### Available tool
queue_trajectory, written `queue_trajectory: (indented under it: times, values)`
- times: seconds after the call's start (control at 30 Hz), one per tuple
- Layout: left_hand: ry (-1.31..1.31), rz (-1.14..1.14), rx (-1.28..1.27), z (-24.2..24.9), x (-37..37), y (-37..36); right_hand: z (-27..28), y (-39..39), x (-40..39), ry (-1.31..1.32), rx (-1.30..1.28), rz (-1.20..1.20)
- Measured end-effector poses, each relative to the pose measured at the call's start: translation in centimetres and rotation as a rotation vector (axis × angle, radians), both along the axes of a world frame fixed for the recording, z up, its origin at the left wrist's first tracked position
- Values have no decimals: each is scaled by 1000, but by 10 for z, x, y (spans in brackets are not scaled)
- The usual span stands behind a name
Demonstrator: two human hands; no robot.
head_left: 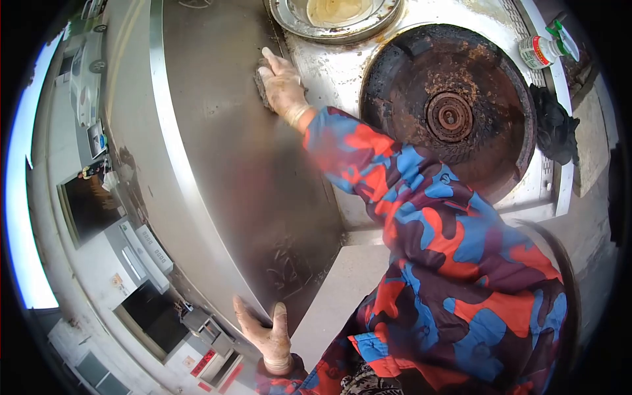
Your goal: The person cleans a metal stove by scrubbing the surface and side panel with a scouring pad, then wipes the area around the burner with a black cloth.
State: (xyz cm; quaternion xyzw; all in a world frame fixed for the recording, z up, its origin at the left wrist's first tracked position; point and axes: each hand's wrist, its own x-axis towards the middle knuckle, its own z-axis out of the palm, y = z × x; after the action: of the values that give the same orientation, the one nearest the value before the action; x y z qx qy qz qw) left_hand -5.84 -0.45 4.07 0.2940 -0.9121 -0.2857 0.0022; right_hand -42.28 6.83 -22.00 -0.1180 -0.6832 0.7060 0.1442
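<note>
My right hand [284, 85], in a thin translucent glove, presses a dark grey scrubbing pad [261, 89] against a tall stained metal panel [230, 131]. The fingers bend over the pad and hide part of it. Lower down, my left hand [266, 337], gloved too, straddles the panel's bright edge, with a digit on either side. Beside the panel is a stained steel cooktop [329, 76] with a large round burner [451, 118], rusty and blackened.
A round metal pan [336, 29] with yellowish liquid stands by the burner. A spray bottle [538, 51] and a black cloth [555, 125] lie at the cooktop's far right edge. Beyond the panel are a road, a parked car [85, 79] and buildings, all seen sideways.
</note>
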Motion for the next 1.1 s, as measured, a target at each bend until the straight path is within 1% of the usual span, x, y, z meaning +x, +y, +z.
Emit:
queue_trajectory:
  times: [0.03, 0.07, 0.1, 0.13, 0.17, 0.23, 0.27, 0.3, 0.33, 0.37, 0.4, 0.47, 0.5, 0.53, 0.57, 0.6, 0.63, 0.7, 0.73, 0.77, 0.8, 0.87, 0.9, 0.93, 0.97, 1.0, 1.03, 1.1]
  values:
    - [25, 2, 73, 0, -2, 1, 43, 12, 46, 115, -45, 101]
    - [28, 1, 76, -2, -3, 1, 79, 19, 93, 308, 7, 182]
    - [13, -4, 46, -2, -2, 0, 99, 9, 137, 429, 153, 229]
    - [-3, -8, 11, 0, 0, -2, 123, 23, 171, 650, 75, 363]
    - [12, -8, 32, -2, 3, -5, 121, 18, 166, 650, 70, 362]
    - [9, -21, 15, -3, 0, -5, 118, 8, 134, 746, 77, 320]
    - [5, -29, -4, -1, 2, -5, 107, 6, 83, 611, 205, 140]
    - [6, -22, -10, 0, 3, -4, 90, 9, 25, 491, 89, 11]
    - [-35, 7, -13, 1, 3, -2, 56, 4, -33, 360, 19, -59]
    - [-69, 26, -19, 2, 2, -3, 40, 10, -68, 126, -7, -23]
    - [-51, 14, -25, 2, 0, -6, 27, 6, -88, -70, -54, -8]
    - [-33, -2, -25, 0, 1, -4, 45, 9, -62, 27, 0, 4]
    - [-6, 22, 41, 1, -2, 0, 57, 7, -28, 175, 7, -13]
    - [2, 20, 42, -1, -2, -1, 84, 17, 18, 353, 1, 72]
    - [7, 4, 35, -2, 1, -5, 106, 17, 70, 426, 45, 180]
    - [2, -9, 25, -2, 4, -7, 120, 18, 117, 573, 99, 239]
    - [-30, -44, -34, 2, 0, -3, 129, 21, 137, 724, 99, 404]
    - [-7, -29, -6, -1, 0, -4, 128, 15, 129, 835, 115, 392]
    - [18, -18, 23, -1, 2, -5, 121, 5, 99, 788, 125, 211]
    - [17, -12, 20, -1, 0, -4, 118, 7, 48, 666, 99, 104]
    - [-5, 17, 43, 1, -3, -2, 100, 6, -11, 570, 30, 9]
    - [-15, 32, 61, 2, -2, -2, 59, 6, -94, 221, 57, -38]
    - [-5, -12, 33, -1, 1, -7, 64, 7, -97, 233, 52, -48]
    - [-4, -48, 9, -1, 1, -6, 69, 7, -91, 191, 45, -32]
    - [-40, 6, 53, 2, -1, -3, 71, 10, -83, 149, 47, -18]
    - [-37, 2, 61, 2, -2, -1, 84, 11, -51, 275, -10, 18]
    - [-23, 4, 66, 1, -1, -2, 102, 15, -6, 383, 9, 94]
    - [-24, -26, 61, 1, 0, -5, 131, 19, 90, 555, 165, 226]
